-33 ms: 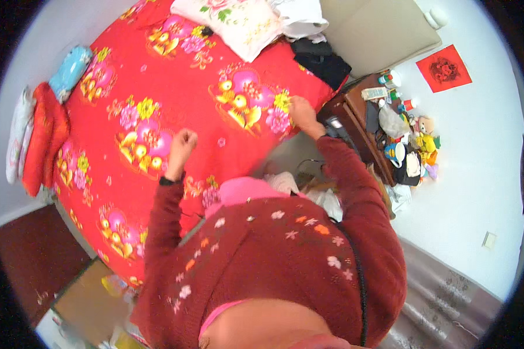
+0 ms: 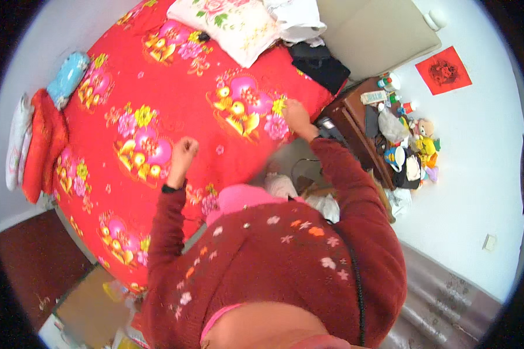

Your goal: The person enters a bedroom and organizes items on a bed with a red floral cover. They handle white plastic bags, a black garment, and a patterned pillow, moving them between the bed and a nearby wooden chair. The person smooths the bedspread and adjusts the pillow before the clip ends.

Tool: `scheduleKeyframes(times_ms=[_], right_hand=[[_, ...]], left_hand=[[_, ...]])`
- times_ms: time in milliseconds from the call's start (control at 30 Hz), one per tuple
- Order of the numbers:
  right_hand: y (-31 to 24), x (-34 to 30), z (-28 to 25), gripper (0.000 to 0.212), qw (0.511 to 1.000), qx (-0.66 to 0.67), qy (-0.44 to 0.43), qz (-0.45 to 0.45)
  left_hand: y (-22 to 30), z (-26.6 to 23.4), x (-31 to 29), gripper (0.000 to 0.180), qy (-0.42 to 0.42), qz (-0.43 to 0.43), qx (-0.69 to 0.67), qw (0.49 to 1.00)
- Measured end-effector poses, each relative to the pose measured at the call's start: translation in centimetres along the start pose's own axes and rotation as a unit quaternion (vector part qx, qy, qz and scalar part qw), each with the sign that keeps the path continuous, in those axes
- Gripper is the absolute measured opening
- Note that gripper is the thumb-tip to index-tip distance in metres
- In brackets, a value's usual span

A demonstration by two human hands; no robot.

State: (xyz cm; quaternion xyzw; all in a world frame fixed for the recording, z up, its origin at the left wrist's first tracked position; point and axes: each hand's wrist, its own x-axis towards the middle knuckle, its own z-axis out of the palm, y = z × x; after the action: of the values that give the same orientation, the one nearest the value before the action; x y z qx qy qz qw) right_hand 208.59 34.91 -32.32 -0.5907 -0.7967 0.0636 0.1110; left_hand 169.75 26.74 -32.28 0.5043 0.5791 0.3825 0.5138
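A red bed sheet (image 2: 174, 104) with pink, yellow and gold flower prints covers the bed. Over its middle is my left hand (image 2: 183, 154), fingers curled closed, a dark band at the wrist. My right hand (image 2: 300, 119) is at the bed's right edge, closed too, close to a yellow and pink flower print. Whether either hand grips the cloth or a small thing does not show. Both forearms are in dark red knitted sleeves.
A floral pillow (image 2: 233, 29), a white bag (image 2: 297, 20) and dark folded clothes (image 2: 320, 67) lie at the bed's head. A cluttered brown nightstand (image 2: 361, 131) stands on the right. Folded red bedding (image 2: 41, 145) and a blue bundle (image 2: 68, 78) sit at the left edge.
The whole view has shifted slightly. Both hands stay closed at nearly the same places over the bed.
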Motion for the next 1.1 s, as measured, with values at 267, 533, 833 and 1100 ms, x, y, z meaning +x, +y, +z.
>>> scheduleKeyframes(times_ms=[267,533,833,1100], right_hand=[[-1.1,14.9,13.1,0.041,0.992,0.074,0.041,-0.093],[11.4,20.9,21.2,0.059,0.976,0.08,-0.015,-0.2],[24.7,22.7,19.6,0.047,0.989,0.128,0.063,-0.044],[27.4,26.5,19.6,0.024,0.826,0.493,0.177,0.21]], left_hand=[[-7.1,10.5,9.5,0.031,0.093,-0.051,0.159,0.982],[-9.9,25.9,22.7,0.079,0.067,0.064,0.332,0.939],[-9.5,33.3,27.2,0.096,-0.05,-0.004,0.527,0.849],[-10.2,32.1,27.8,0.086,-0.084,-0.019,0.503,0.86]])
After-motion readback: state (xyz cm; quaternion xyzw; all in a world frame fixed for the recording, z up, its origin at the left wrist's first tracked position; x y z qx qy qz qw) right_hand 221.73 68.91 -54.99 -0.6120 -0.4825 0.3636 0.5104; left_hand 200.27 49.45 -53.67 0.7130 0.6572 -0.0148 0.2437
